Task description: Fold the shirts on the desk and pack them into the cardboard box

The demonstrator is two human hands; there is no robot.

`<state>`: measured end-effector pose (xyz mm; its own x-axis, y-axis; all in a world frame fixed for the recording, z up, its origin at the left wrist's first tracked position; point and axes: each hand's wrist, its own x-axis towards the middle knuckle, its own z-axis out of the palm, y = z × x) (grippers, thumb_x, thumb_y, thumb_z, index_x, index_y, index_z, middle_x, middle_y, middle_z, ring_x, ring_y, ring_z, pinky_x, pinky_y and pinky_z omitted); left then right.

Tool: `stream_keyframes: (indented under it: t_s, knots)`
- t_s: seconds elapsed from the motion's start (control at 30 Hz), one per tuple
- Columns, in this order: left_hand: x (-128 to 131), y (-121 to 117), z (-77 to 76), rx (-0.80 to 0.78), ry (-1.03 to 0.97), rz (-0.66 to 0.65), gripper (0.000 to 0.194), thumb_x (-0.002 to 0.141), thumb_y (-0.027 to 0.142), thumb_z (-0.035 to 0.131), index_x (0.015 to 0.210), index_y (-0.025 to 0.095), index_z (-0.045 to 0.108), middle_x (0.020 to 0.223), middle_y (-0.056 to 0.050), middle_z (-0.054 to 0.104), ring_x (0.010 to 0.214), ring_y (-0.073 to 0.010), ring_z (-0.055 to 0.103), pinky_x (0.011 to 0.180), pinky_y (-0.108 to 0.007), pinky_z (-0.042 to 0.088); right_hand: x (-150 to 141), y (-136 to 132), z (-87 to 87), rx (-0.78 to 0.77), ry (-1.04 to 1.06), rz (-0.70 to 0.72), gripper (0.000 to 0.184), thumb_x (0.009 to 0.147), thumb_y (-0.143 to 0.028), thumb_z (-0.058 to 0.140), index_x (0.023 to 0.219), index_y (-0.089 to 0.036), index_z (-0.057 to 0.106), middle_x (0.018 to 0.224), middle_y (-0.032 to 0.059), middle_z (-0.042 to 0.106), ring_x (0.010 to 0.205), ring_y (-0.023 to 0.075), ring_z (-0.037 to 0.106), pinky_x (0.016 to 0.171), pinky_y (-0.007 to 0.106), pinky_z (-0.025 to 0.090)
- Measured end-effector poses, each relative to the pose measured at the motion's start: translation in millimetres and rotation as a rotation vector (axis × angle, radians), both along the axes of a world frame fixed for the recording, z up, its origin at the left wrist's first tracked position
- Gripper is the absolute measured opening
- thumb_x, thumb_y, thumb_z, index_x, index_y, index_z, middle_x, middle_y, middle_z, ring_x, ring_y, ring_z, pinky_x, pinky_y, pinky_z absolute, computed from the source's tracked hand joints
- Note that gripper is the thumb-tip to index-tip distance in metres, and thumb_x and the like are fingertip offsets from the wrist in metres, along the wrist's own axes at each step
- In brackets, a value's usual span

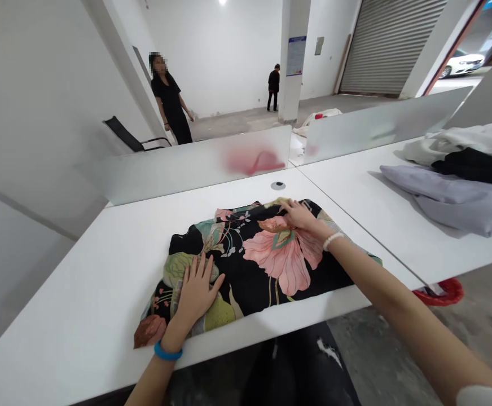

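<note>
Flowery black cloth (246, 285) lies spread on the white table (80, 293), near the edge by our body. It looks like we are making it flat, so we should press softly and slide slowly from the middle out, because a hard push could make new wrinkles. One hand should hold the cloth down while the other smooths, so it doesn't all slip. Our left hand (197, 287) is palm down on the left part, with its fingers wide apart and nothing gripped. Our right hand (300, 215) reaches across to the far edge, its fingers a little bent on the cloth; we can't tell if they pinch it.
</note>
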<state>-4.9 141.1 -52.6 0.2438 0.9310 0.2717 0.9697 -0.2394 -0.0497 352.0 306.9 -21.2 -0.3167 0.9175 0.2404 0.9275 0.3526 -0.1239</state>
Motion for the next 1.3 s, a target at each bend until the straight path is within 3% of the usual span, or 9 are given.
stream_keyframes:
  t_s: [0.2,0.3,0.43,0.6,0.73,0.87,1.0,1.17,1.3]
  knots:
    - [-5,-3,3.7,0.013,0.013,0.005,0.065,0.091,0.055,0.035,0.140,0.013,0.039,0.146,-0.016,0.038,0.135,-0.0348,0.031,0.106,-0.052,0.033,13,-8,18.1,0.052,0.212,-0.099,0.051,0.079,-0.006,0.046,0.130,-0.007,0.049,0.134,0.0202,0.049,0.126,0.0308,0.041,0.104,0.044,0.031]
    - [-6,10,20.2,-0.054,0.005,-0.073,0.056,0.093,0.049,0.032,0.132,0.013,0.050,0.135,-0.018,0.050,0.125,-0.0348,0.045,0.096,-0.052,0.042,22,-64,29.2,0.044,0.319,-0.036,0.037,0.082,-0.012,0.048,0.116,-0.013,0.062,0.116,0.0125,0.063,0.105,0.0252,0.057,0.092,0.036,0.042]
    - [11,59,43.2,-0.151,-0.036,-0.313,0.046,0.096,0.038,0.025,0.117,0.016,0.060,0.118,-0.014,0.063,0.116,-0.0267,0.053,0.098,-0.047,0.041,32,-164,35.8,-0.218,0.825,-0.045,0.027,0.089,-0.040,0.049,0.094,-0.020,0.067,0.072,0.0027,0.066,0.062,0.0168,0.059,0.061,0.028,0.047]
    - [36,131,38.9,-0.208,-0.117,-0.492,0.048,0.093,0.046,0.030,0.124,0.020,0.056,0.134,-0.006,0.055,0.130,-0.0194,0.042,0.108,-0.037,0.034,39,-262,24.3,-0.405,1.334,-0.246,0.040,0.081,-0.056,0.057,0.091,-0.018,0.067,0.070,0.0041,0.066,0.061,0.0159,0.058,0.059,0.027,0.046]
    - [31,168,30.5,-0.183,-0.173,-0.457,0.053,0.091,0.048,0.027,0.120,0.016,0.059,0.137,-0.011,0.051,0.130,-0.0215,0.043,0.108,-0.039,0.034,44,-299,6.8,-0.441,1.575,-0.440,0.043,0.077,-0.058,0.062,0.085,-0.017,0.070,0.074,0.0067,0.069,0.063,0.0158,0.061,0.059,0.026,0.048]
    - [27,182,37.5,-0.051,-0.244,-0.313,0.053,0.094,0.036,0.019,0.131,0.010,0.048,0.139,-0.017,0.047,0.137,-0.0245,0.031,0.112,-0.048,0.025,34,-304,-0.2,-0.591,1.895,-0.467,0.040,0.076,-0.049,0.069,0.101,-0.018,0.068,0.097,0.0094,0.070,0.068,0.0154,0.066,0.062,0.025,0.052]
    - [52,161,39.0,0.019,-0.244,-0.265,0.052,0.094,0.032,0.021,0.130,0.005,0.046,0.138,-0.024,0.045,0.138,-0.0317,0.026,0.110,-0.058,0.021,14,-288,2.5,-0.677,2.206,-0.467,0.045,0.070,-0.029,0.077,0.113,-0.026,0.063,0.125,0.0055,0.061,0.085,0.0197,0.069,0.071,0.029,0.056]
    - [106,97,19.3,-0.070,-0.159,-0.427,0.051,0.096,0.038,0.026,0.136,0.012,0.043,0.144,-0.016,0.041,0.139,-0.0299,0.026,0.109,-0.054,0.027,23,-249,2.9,-0.755,2.429,-0.533,0.005,0.077,-0.019,0.069,0.076,-0.017,0.065,0.081,0.0032,0.070,0.068,0.0114,0.067,0.057,0.019,0.055]
    - [131,56,7.5,-0.126,-0.118,-0.483,0.056,0.097,0.043,0.023,0.140,0.012,0.039,0.146,-0.013,0.039,0.139,-0.0285,0.025,0.110,-0.051,0.025,45,-215,2.8,-0.690,2.235,-0.513,0.020,0.080,-0.028,0.068,0.067,-0.016,0.061,0.060,0.0005,0.063,0.045,0.0067,0.053,0.044,0.016,0.050]
